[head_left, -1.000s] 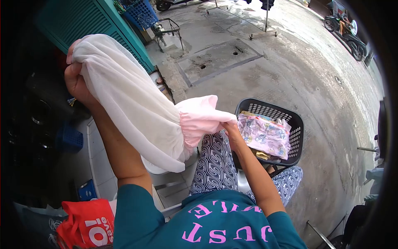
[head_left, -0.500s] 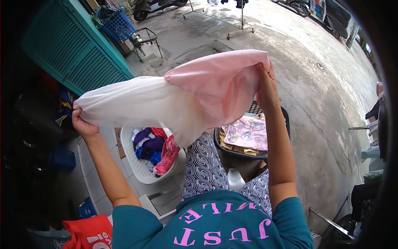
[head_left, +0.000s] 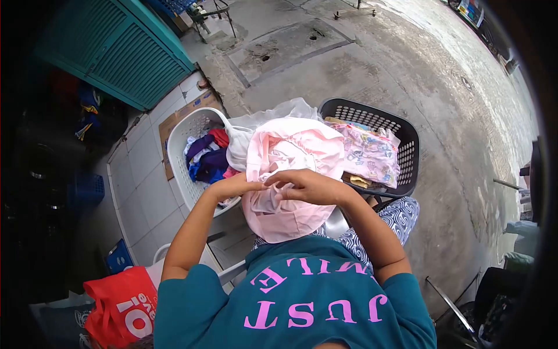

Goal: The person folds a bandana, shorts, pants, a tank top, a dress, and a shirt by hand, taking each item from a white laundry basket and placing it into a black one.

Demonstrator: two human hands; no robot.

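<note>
A pink and white cloth [head_left: 322, 145] lies bunched on my lap, its sheer white part spread out beyond my knees toward the white basket. My left hand [head_left: 237, 185] rests at the near left of the cloth, its fingers partly hidden in the folds. Over the middle of the cloth is my right hand [head_left: 308, 186], fingers apart and curved. The fingertips of both hands nearly meet. Left of the cloth, a white basket [head_left: 177, 168] holds purple, blue and red clothes. To the right, a dark basket [head_left: 411, 157] holds a folded pink printed cloth [head_left: 369, 154].
Teal louvered doors [head_left: 125, 52] stand at the upper left. A red bag [head_left: 119, 302] and a small blue object [head_left: 119, 257] are at the lower left. Flat cardboard [head_left: 168, 131] lies on the tiles behind the white basket. A metal bar [head_left: 456, 308] slants at the lower right.
The cloth was stretched wide in the air between both hands; it is now down on my lap in a bunch. Both hands have come down and together, and my right hand has opened.
</note>
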